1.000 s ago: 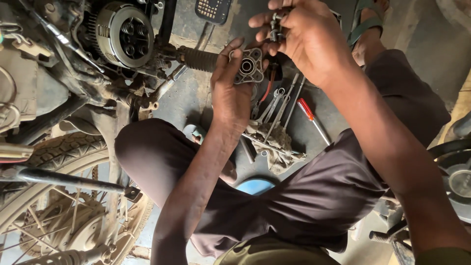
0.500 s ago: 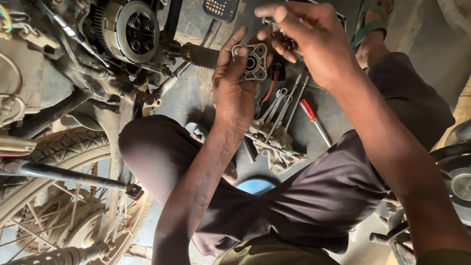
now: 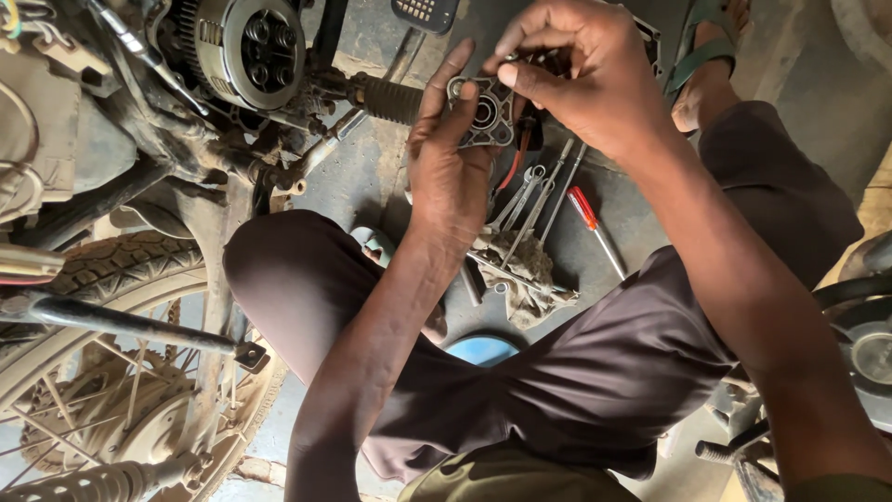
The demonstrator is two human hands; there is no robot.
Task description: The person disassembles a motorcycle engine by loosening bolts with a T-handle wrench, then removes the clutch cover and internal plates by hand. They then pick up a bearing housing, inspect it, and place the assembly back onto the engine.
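My left hand [image 3: 448,158] holds a small dark metal plate [image 3: 483,112] with a round centre bearing and lugs at its corners, fingers curled round its left side. My right hand [image 3: 585,70] comes in from the upper right, thumb and fingertips pinching at the plate's top right corner; whatever small piece it grips is hidden by the fingers. Both hands hover above the concrete floor, just right of the motorcycle's exposed clutch [image 3: 246,46] and its black footrest [image 3: 381,98].
Spanners [image 3: 525,195], a red-handled screwdriver [image 3: 595,228] and a dirty rag [image 3: 520,270] lie on the floor under the hands. A spoked rear wheel [image 3: 102,372] fills the lower left. My knees, a sandalled foot [image 3: 701,65] and a blue lid [image 3: 483,349] are also in view.
My right hand has come down from above onto the plate's top corner. The plate and left hand stayed roughly put; the view shifted slightly.
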